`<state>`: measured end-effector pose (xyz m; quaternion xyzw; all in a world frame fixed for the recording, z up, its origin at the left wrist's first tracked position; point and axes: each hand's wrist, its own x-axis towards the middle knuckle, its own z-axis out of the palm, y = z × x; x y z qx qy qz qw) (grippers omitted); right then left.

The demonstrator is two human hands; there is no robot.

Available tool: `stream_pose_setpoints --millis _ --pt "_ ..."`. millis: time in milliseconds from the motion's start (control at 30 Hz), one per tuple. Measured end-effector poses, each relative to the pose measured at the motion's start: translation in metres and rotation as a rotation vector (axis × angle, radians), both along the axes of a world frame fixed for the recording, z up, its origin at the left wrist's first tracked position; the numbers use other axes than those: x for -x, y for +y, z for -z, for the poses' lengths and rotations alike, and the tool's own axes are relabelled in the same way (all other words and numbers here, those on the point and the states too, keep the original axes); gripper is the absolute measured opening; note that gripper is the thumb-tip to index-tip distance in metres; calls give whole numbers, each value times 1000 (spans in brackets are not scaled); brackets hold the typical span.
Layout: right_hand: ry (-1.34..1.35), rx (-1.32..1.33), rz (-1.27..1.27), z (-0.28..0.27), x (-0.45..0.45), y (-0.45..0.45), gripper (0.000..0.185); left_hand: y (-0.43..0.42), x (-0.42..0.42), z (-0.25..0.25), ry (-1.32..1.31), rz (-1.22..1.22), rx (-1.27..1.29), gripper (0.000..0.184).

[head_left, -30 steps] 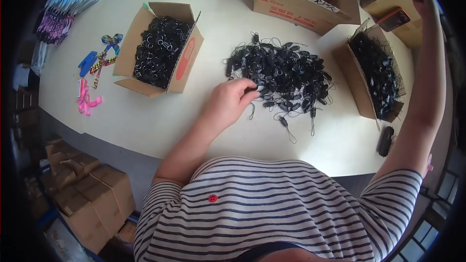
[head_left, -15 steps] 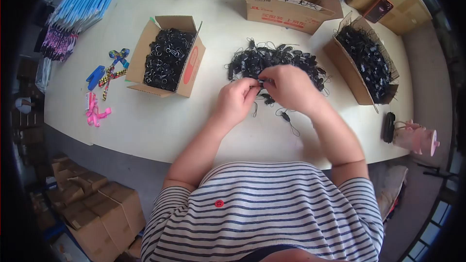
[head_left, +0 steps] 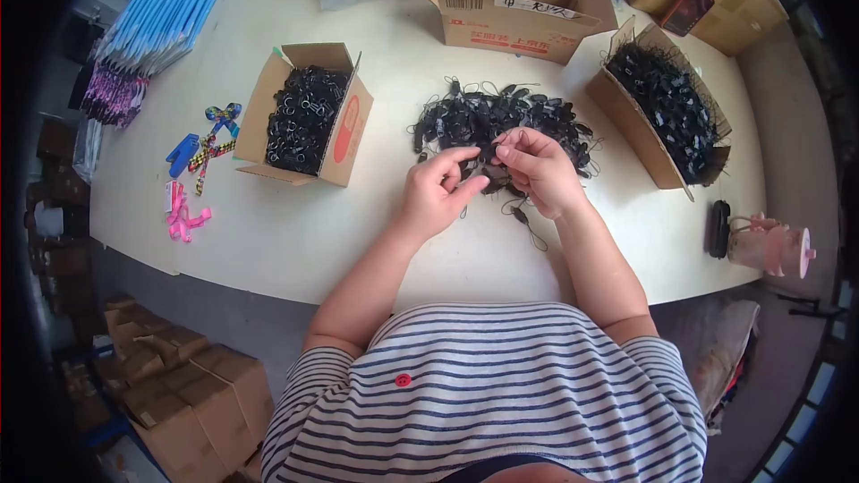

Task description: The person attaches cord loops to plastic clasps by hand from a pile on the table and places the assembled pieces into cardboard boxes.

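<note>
In front of me lies a heap of small black strap clips with thin cord loops [head_left: 537, 112]. My right hand [head_left: 543, 172] is closed in a pinch at the near side of the heap, with a small black clip [head_left: 489, 152] between thumb and fingers. Facing it is my left hand [head_left: 434, 192], its thumb and index finger spread apart around nothing. The left index fingertip is close to the clip; I cannot tell whether they touch. One black clip with a cord loop [head_left: 520, 214] lies apart, nearer to me.
A carton of black clips with metal rings [head_left: 353, 130] stands left, another of corded black clips [head_left: 640, 139] right. Behind are a larger carton [head_left: 510, 31] and a phone [head_left: 688, 10]. Colourful ribbons [head_left: 185, 215], a blue stapler [head_left: 182, 154] and a pink cup [head_left: 769, 249] lie around.
My hands were together over a small piece; now the left fingers have opened and drawn slightly away. The right hand has turned, still pinching a black clip. The camera view shifted slightly.
</note>
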<state>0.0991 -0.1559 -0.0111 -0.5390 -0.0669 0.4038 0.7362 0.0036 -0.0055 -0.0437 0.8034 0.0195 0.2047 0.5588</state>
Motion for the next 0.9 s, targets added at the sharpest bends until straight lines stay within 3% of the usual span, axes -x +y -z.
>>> stream_pose_setpoints --millis 67,200,367,600,700,800,900 --pt "139 -82 -62 2 1 0 6 -3 0 4 7 31 -50 30" --pt "124 -74 -62 8 7 4 5 -2 0 8 -11 -5 -15 19" --pt "49 -32 -40 9 9 6 4 -3 -1 7 -6 -6 48 11" --pt "-173 29 -47 1 15 8 9 0 1 11 56 78 99 14" --pt "-169 -22 -34 1 17 10 13 0 3 10 121 198 359 20" --pt "-33 -43 -84 3 15 7 13 4 4 2 303 360 780 24" --pt "-166 40 -91 -4 19 8 13 3 5 0 367 323 846 23"
